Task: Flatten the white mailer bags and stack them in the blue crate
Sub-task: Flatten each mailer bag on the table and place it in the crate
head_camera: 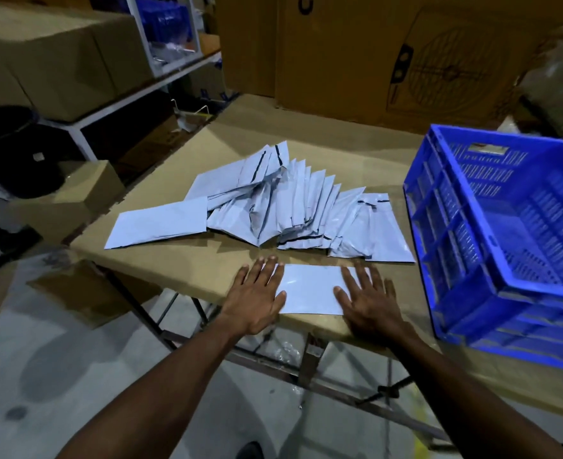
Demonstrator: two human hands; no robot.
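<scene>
Your two forearms reach forward from the bottom of the view to the near edge of the table (180, 273), which is covered with brown cardboard. Your left hand (257, 298) lies flat, fingers straight and a little spread, on the left end of one white mailer bag (309, 289). Your right hand (367, 301) lies flat in the same way on the right end of this bag, with its palm partly on the cardboard. Both hands press down; neither one grips anything. The bag between them looks smooth and lies just beside the table edge.

Behind it, near the middle of the table, you have the pile of mailer bags (280, 207). They overlap like a fan, several are wrinkled, and some show a dark strip at the opening. One flat bag (157, 223) sticks out at the left side of the pile.

On your right stands the blue crate (455, 246), on the table, tilted in this wide view. I see no bag inside the part that is visible. Big cardboard boxes (389, 51) stand behind the table, and a shelf with boxes (58, 54) is at the far left.
</scene>
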